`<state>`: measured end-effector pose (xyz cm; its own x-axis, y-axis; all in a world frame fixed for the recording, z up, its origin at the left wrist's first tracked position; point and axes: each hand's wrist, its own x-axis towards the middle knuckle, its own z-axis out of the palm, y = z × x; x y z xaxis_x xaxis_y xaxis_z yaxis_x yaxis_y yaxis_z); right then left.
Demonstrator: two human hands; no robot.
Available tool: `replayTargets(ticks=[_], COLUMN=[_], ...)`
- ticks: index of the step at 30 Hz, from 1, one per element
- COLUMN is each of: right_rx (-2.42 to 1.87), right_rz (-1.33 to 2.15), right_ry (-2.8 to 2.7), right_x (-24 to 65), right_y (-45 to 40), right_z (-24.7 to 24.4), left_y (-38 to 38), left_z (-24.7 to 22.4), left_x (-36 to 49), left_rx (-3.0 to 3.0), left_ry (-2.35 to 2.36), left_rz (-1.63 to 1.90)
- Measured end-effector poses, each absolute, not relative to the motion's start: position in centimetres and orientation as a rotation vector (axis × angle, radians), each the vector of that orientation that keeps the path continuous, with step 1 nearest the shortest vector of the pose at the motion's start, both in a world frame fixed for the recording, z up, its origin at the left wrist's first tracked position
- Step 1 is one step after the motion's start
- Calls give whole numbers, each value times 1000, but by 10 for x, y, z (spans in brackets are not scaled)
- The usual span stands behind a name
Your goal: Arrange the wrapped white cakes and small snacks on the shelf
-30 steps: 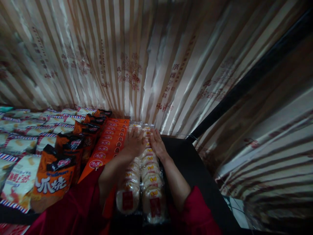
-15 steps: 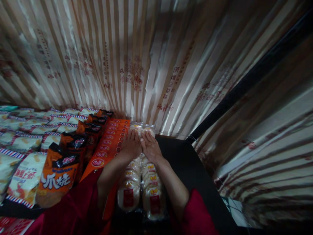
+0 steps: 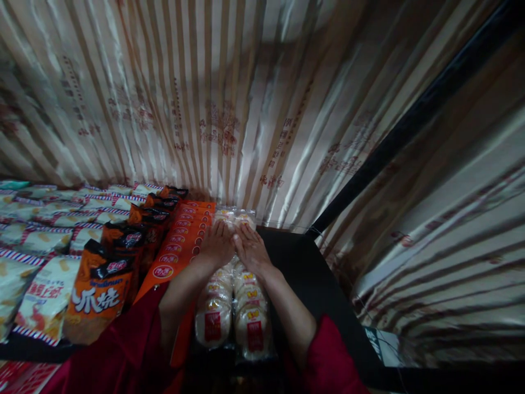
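Two rows of clear packets with round pale cakes run away from me side by side, a left row (image 3: 214, 323) and a right row (image 3: 253, 328), overlapping one another and bearing red labels. On the far part of the left row lies my left hand (image 3: 218, 243), flat with the fingers pointing away. My right hand (image 3: 251, 246) rests likewise on the far part of the right row, its thumb side close to the left hand. Neither hand grips a packet. The hands and forearms hide the middle of both rows.
Flat orange packets (image 3: 170, 249) overlap in a row left of the cakes. Further left stand orange-and-black snack bags (image 3: 100, 295) and several white snack bags (image 3: 49, 295). A black surface (image 3: 295, 262) lies at right. Behind are a striped curtain (image 3: 197, 109) and a slanting dark pole (image 3: 369, 164).
My view has shifted slightly, so the cake rows and the pole appear a little further left. Both hands stay flat on the far packets.
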<state>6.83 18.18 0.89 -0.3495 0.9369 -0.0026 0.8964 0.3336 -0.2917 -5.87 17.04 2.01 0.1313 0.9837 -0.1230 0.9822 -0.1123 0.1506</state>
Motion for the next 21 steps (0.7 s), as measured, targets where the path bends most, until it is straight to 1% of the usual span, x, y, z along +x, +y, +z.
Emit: replayTargets(ticks=[6, 13, 21], right_rx=[-1690, -1704, -1723], right_rz=[369, 296, 281], right_ry=[-2423, -2394, -2426], right_x=[67, 64, 61], right_y=[183, 187, 191], right_z=[6, 6, 5], left_y=[171, 175, 182], left_z=[13, 17, 15], left_x=[-55, -59, -62], left_rx=[2184, 2186, 2210], left_ry=[1978, 1982, 1974], left_rz=[18, 49, 9])
